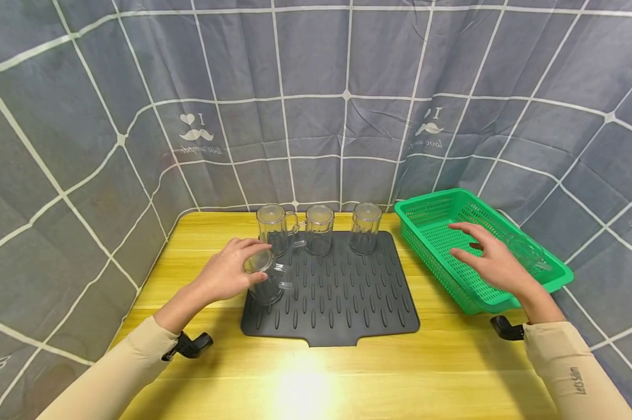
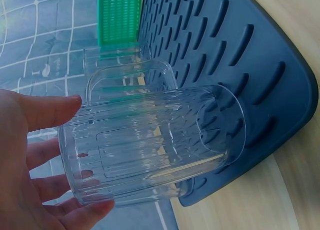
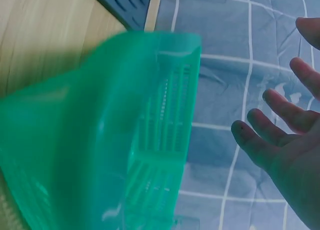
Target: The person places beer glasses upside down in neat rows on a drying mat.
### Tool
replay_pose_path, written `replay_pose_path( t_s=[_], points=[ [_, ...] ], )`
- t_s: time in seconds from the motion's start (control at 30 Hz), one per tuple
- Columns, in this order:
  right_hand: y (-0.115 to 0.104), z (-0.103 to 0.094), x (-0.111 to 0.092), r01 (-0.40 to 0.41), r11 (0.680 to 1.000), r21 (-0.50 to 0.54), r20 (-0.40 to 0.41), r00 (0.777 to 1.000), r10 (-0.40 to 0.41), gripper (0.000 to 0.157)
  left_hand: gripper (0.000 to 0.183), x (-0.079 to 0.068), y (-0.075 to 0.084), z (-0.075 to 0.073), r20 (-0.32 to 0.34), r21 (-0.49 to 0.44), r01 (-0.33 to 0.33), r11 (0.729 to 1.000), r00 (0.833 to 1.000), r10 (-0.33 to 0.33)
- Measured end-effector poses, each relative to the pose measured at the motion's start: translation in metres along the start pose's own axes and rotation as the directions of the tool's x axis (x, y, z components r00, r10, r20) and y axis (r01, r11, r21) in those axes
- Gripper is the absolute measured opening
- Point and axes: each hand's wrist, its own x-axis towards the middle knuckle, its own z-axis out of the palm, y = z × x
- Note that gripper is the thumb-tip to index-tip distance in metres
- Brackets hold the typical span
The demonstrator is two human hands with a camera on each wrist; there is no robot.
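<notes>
My left hand [image 1: 234, 268] holds a clear glass mug [image 1: 265, 291] from above, thumb and fingers spread around its upper end. This mug stands upside down on the front left of a dark ridged drying mat [image 1: 337, 303], its handle toward the right. In the left wrist view, the fingertips touch the glass mug [image 2: 160, 145] around its base. Above the green basket [image 1: 431, 256], my right hand [image 1: 491, 256] hovers with fingers apart, holding nothing. Inside that basket lies another clear glass mug [image 1: 526, 251], partly hidden by the hand.
Three more glass mugs stand upside down along the mat's back edge: a left one [image 1: 276, 233], a middle one [image 1: 320, 230] and a right one [image 1: 365, 227]. A grey checked curtain [image 1: 316, 128] surrounds the yellow wooden table [image 1: 231, 373].
</notes>
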Motion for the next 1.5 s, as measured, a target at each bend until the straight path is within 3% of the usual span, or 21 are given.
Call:
replay_pose_path(
  t_s=[0.47, 0.63, 0.8, 1.1, 1.5],
  points=[
    [0.023, -0.025, 0.001, 0.037, 0.992, -0.121, -0.105, 0.993, -0.050, 0.054, 0.064, 0.005, -0.004, -0.003, 0.082, -0.013, -0.008, 1.000, 0.997, 0.009],
    [0.029, -0.034, 0.003, 0.010, 0.990, -0.140, -0.120, 0.992, -0.027, 0.052, 0.066, 0.006, -0.002, -0.002, 0.090, -0.013, -0.025, 1.000, 0.996, 0.026],
    [0.033, -0.042, 0.004, -0.011, 0.981, -0.191, -0.145, 0.989, -0.017, 0.051, 0.066, 0.004, -0.002, 0.000, 0.075, -0.010, -0.023, 1.000, 0.997, 0.024],
    [0.053, -0.054, 0.003, -0.130, 0.968, -0.214, -0.085, 0.990, 0.114, 0.059, 0.066, 0.004, 0.000, 0.008, 0.024, -0.023, -0.044, 0.999, 0.999, 0.044],
    [0.069, -0.061, 0.001, -0.162, 0.957, -0.240, -0.074, 0.986, 0.148, 0.064, 0.065, 0.003, 0.007, 0.008, -0.049, -0.037, -0.106, 0.994, 0.993, 0.104]
  ],
)
